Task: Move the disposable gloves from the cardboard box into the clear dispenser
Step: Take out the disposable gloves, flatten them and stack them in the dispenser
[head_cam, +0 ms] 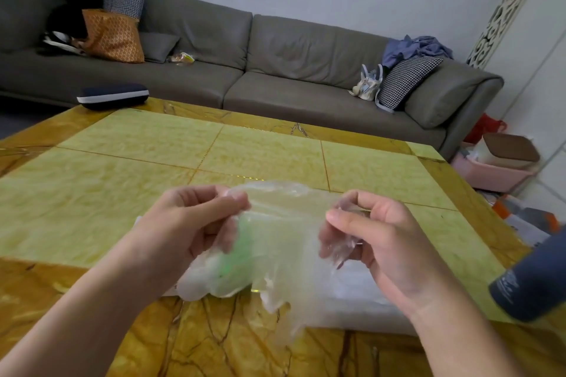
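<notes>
Even, soft indoor light; no hard shadows. Faint sheen on the table (128, 162) top, small bright glints along its inlay lines. Strong wide-angle bowing: sofa (275, 70) and table edges curve toward the frame borders. Motion blur smears the clear gloves (284, 232) and the dark object (533, 278) at the right edge. Overall softness, slight compression haze.

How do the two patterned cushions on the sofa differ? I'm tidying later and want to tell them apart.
The orange cushion sits at the sofa's left end; the houndstooth cushion sits at its right end. The orange one shows a fine pale print; the houndstooth one is black and white. A blue garment lies behind the houndstooth cushion. Both lean against the backrest.
</notes>
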A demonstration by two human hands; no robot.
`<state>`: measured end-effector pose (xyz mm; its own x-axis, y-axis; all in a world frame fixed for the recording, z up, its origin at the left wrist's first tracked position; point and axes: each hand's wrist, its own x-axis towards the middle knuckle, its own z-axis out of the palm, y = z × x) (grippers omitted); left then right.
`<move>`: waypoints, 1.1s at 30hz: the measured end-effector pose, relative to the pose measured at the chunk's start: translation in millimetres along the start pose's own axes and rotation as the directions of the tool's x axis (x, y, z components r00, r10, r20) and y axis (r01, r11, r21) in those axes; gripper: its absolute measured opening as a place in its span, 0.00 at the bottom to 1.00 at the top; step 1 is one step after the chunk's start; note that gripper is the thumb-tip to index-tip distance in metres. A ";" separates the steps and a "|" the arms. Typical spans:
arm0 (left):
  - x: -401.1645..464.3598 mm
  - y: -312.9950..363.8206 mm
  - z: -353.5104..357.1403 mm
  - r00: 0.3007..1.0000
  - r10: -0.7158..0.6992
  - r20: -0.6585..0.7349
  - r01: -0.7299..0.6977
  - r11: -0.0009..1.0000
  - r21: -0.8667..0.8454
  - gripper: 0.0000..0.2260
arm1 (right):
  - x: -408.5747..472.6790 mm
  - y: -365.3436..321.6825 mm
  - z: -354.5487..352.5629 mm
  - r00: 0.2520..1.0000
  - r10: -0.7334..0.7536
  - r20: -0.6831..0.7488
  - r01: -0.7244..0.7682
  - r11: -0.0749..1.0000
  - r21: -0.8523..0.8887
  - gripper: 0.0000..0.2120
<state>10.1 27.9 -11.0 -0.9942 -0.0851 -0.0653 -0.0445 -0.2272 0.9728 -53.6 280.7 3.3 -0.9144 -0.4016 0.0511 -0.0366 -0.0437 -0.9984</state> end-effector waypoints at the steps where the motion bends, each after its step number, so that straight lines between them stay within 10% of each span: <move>1: -0.1 -0.3 3.1 1.000 -0.006 0.030 0.005 1.000 0.031 0.16 | -1.1 -2.4 -5.8 0.997 0.024 0.068 -0.021 0.999 -0.034 0.06; 7: -1.9 -2.2 39.8 0.985 -0.042 0.169 0.001 0.972 0.235 0.10 | -7.9 -7.8 -23.5 0.984 0.094 0.148 -0.061 0.974 -0.217 0.09; 11: 10.5 -0.9 42.6 0.979 0.067 -0.195 -0.095 0.986 -0.137 0.06 | -14.3 -16.0 -51.4 0.991 0.057 -0.124 -0.070 0.992 -0.101 0.03; 14: 8.9 0.9 46.7 0.877 0.284 -0.388 -0.270 0.959 0.092 0.05 | -15.9 -18.2 -82.9 0.932 0.113 -0.346 -0.130 0.991 -0.024 0.03; 19: -15.2 18.2 124.4 0.650 0.751 0.118 -0.603 0.415 0.682 0.05 | -10.8 3.9 -98.3 0.889 0.084 -0.450 -0.257 0.905 -0.340 0.14; 21: -5.4 6.2 160.6 0.665 0.671 0.329 -0.547 0.136 0.826 0.10 | -8.4 12.5 -88.9 0.905 0.017 -0.424 -0.255 0.821 -0.511 0.17; 25: 23.4 -39.6 193.7 0.953 0.146 0.264 -0.281 0.105 0.954 0.11 | -5.2 28.3 -85.7 0.919 0.030 -0.393 -0.282 0.748 -0.601 0.10; 33: 41.9 -57.8 172.5 0.975 -0.068 0.212 -0.213 -0.010 0.977 0.26 | -1.6 36.0 -106.7 0.928 -0.054 -0.369 -0.305 0.460 -0.834 0.07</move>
<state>-45.9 204.8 -31.6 -0.9869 0.1383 -0.0826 0.1171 0.9681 0.2215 -96.5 377.4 -35.4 -0.9952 -0.0327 0.0919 -0.0742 0.8652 -0.4958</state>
